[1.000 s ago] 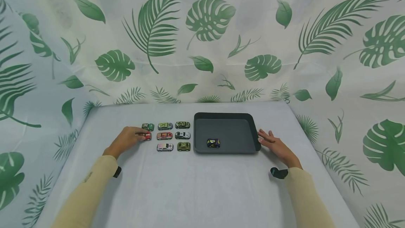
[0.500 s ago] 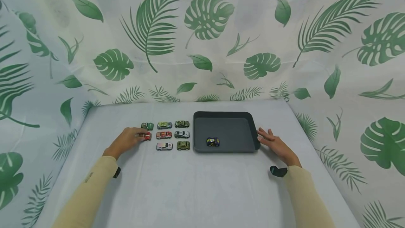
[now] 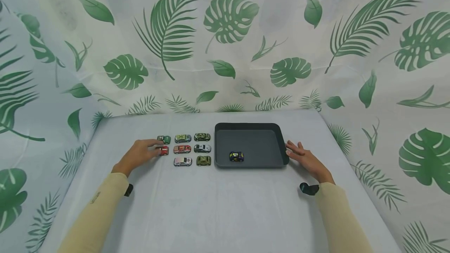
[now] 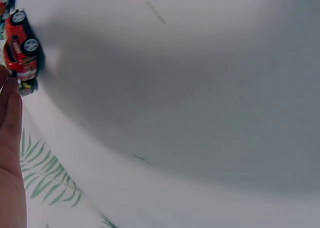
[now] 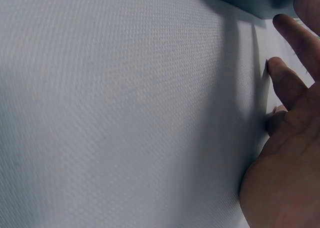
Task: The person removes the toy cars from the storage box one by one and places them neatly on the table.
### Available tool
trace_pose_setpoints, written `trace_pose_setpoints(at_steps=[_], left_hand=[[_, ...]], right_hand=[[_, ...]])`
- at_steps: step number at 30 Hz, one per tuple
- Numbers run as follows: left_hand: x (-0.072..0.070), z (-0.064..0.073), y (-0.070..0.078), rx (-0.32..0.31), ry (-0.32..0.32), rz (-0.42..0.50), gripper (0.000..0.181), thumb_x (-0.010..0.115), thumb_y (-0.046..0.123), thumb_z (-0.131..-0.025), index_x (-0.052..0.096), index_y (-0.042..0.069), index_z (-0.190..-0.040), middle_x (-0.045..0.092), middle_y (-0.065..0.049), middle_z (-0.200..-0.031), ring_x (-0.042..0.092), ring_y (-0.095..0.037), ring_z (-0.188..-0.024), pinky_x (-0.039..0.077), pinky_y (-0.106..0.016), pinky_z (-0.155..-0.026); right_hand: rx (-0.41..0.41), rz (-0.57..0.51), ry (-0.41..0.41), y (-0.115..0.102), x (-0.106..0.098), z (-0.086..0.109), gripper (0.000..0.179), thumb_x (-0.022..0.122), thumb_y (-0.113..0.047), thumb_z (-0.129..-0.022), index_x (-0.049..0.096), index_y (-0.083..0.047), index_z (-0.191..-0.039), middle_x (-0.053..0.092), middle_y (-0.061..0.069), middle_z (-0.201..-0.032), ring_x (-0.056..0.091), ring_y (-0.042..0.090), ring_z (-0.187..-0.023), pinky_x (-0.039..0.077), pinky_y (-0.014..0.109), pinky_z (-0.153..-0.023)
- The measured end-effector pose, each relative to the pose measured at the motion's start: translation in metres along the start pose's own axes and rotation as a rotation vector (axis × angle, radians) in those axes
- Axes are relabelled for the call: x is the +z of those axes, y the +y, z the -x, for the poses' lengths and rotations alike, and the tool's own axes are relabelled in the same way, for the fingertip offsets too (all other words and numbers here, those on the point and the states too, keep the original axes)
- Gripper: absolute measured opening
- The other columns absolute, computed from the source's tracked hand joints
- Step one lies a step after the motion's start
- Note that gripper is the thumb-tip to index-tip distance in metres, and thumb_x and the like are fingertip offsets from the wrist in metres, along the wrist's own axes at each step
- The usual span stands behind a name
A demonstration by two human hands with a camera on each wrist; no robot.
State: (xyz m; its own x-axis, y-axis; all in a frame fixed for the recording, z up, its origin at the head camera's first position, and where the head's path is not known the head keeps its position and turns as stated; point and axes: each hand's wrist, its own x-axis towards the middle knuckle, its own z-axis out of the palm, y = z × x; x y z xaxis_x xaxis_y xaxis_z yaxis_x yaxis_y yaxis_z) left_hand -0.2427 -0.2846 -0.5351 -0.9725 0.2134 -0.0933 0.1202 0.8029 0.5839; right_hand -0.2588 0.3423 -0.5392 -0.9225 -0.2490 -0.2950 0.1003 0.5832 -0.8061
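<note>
My left hand reaches over the left column of toy cars. Its fingers stretch to a green toy car, and the thumb lies by a red toy car just in front of it. In the left wrist view the red car stands on the cloth just beyond the fingertips. At the right end of a dark grey tray is my right hand, its fingers spread and relaxed with fingertips right at the rim. A blue and yellow toy car sits inside the tray, towards its front left.
Two more columns of toy cars stand between the left hand and the tray, among them an orange-red car, a white and pink car and an olive car. A white cloth covers the table; leaf-printed curtains rise behind.
My left hand's fingers have loosened from the red car and spread back to the green one, while the red car has stayed nearly in place. The right hand remains by the tray.
</note>
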Motion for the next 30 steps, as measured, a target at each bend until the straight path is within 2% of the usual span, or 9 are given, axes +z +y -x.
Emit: trace_pose_setpoints(at_steps=[5,10,13,15,19,22,26,30], left_hand=[[-0.003,-0.002,0.006,-0.010,0.057,0.075,0.054,0.072,0.032,-0.104,0.062,0.006,-0.150,0.057,-0.024,-0.152,0.047,-0.050,-0.145,0.038,-0.069,-0.116],[-0.003,-0.009,0.018,-0.034,0.049,0.152,0.085,0.072,0.046,-0.102,0.030,0.022,-0.172,0.032,-0.022,-0.171,0.029,-0.051,-0.155,0.028,-0.075,-0.118],[-0.001,-0.015,0.028,-0.046,0.058,0.186,0.095,0.070,0.051,-0.102,0.015,0.027,-0.175,0.020,-0.018,-0.176,0.021,-0.050,-0.158,0.024,-0.076,-0.119],[0.000,-0.019,0.036,-0.031,0.076,0.214,0.098,0.070,0.049,-0.102,0.010,0.027,-0.175,0.016,-0.016,-0.177,0.019,-0.049,-0.159,0.022,-0.075,-0.120],[0.002,-0.026,0.050,0.005,0.102,0.283,0.100,0.071,0.044,-0.103,0.003,0.027,-0.175,0.014,-0.011,-0.179,0.015,-0.045,-0.161,0.017,-0.074,-0.123],[0.003,-0.032,0.062,0.020,0.107,0.334,0.100,0.071,0.043,-0.104,0.000,0.032,-0.174,0.014,-0.006,-0.179,0.013,-0.041,-0.162,0.015,-0.073,-0.124],[0.008,-0.042,0.079,0.059,0.110,0.395,0.102,0.072,0.045,-0.103,0.000,0.032,-0.174,0.014,-0.004,-0.179,0.014,-0.034,-0.163,0.016,-0.064,-0.128],[0.013,-0.052,0.098,0.131,0.115,0.451,0.102,0.073,0.041,-0.103,0.001,0.027,-0.175,0.015,-0.006,-0.179,0.016,-0.029,-0.163,0.019,-0.054,-0.130]], right_hand=[[-0.010,-0.009,-0.001,-0.001,-0.001,0.000,0.072,0.061,-0.039,-0.110,0.035,-0.004,-0.167,0.017,0.013,-0.176,-0.018,0.037,-0.161,-0.019,0.073,-0.118],[-0.011,-0.003,0.005,-0.001,-0.002,0.000,0.070,0.061,-0.037,-0.111,0.036,-0.004,-0.167,0.017,0.014,-0.176,-0.017,0.037,-0.161,-0.019,0.072,-0.119],[-0.003,0.000,0.006,-0.001,-0.001,-0.001,0.070,0.061,-0.038,-0.111,0.036,-0.004,-0.167,0.017,0.014,-0.176,-0.017,0.036,-0.162,-0.018,0.073,-0.119],[0.002,0.003,0.005,-0.001,-0.001,-0.002,0.071,0.061,-0.040,-0.111,0.036,-0.004,-0.167,0.016,0.013,-0.177,-0.018,0.036,-0.162,-0.018,0.073,-0.119],[0.001,-0.004,0.003,0.001,-0.002,-0.002,0.071,0.060,-0.040,-0.111,0.035,-0.003,-0.167,0.015,0.014,-0.177,-0.018,0.036,-0.161,-0.019,0.072,-0.119],[0.003,-0.018,0.002,0.001,-0.002,-0.001,0.072,0.061,-0.040,-0.110,0.036,-0.003,-0.166,0.015,0.014,-0.177,-0.019,0.036,-0.161,-0.020,0.072,-0.118],[0.003,-0.027,-0.006,0.002,-0.002,-0.002,0.071,0.061,-0.038,-0.110,0.035,-0.002,-0.166,0.015,0.014,-0.177,-0.020,0.036,-0.161,-0.020,0.074,-0.117],[-0.006,-0.030,-0.007,0.003,-0.002,-0.003,0.071,0.061,-0.037,-0.111,0.035,-0.001,-0.166,0.015,0.015,-0.176,-0.021,0.036,-0.161,-0.021,0.074,-0.117]])
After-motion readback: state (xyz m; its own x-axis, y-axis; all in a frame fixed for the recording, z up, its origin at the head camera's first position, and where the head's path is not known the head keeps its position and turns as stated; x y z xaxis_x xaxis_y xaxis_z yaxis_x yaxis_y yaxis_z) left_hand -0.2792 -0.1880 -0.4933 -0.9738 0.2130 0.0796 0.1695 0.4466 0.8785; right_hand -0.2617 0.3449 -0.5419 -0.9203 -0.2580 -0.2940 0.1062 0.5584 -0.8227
